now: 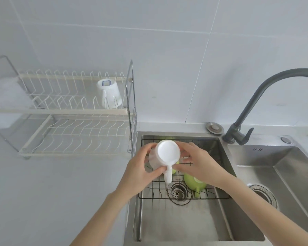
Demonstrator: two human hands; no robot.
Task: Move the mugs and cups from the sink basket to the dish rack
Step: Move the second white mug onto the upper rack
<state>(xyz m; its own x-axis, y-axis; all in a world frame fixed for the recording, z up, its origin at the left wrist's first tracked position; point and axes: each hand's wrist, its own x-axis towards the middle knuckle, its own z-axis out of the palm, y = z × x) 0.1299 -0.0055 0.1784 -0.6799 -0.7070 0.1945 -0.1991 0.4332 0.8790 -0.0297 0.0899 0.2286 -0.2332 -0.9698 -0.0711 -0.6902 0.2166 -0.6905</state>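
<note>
A white mug (164, 155) is held upside down above the black wire sink basket (185, 196), its base up and its handle pointing toward me. My left hand (137, 171) grips its left side and my right hand (197, 162) holds its right side. Below, a green mug (194, 181) lies in the basket, partly hidden by my right wrist. Bits of other green cups show behind the white mug. On the upper tier of the white dish rack (75, 110), at the left, another white mug (109, 94) stands upside down.
The basket sits in the left steel sink (167, 224) over a drain (179, 192). A second basin (274, 174) lies to the right. A dark grey faucet (256, 103) arches over from the back. The rack's steel end frame (132, 107) stands next to the sink's left edge.
</note>
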